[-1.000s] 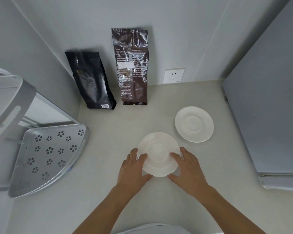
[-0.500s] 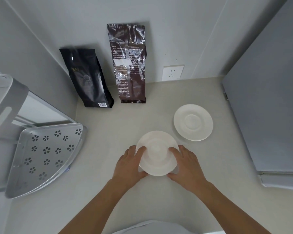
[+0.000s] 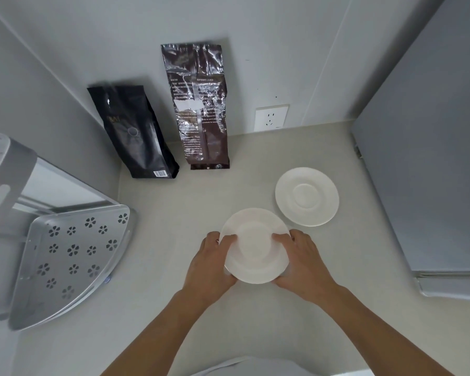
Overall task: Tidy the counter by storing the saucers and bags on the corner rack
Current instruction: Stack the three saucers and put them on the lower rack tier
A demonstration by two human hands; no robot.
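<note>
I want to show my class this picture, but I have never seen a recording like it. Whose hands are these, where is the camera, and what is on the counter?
There is no machine here: a person wears a wide-angle camera on the head, looking down at their own bare arms. The left hand and right hand grip one white saucer by its opposite edges. A second saucer lies on the pale counter. A black bag and a taller brown foil bag stand against the wall, beside a socket. At the left is the metal corner rack, its perforated shelf holding nothing.
</note>
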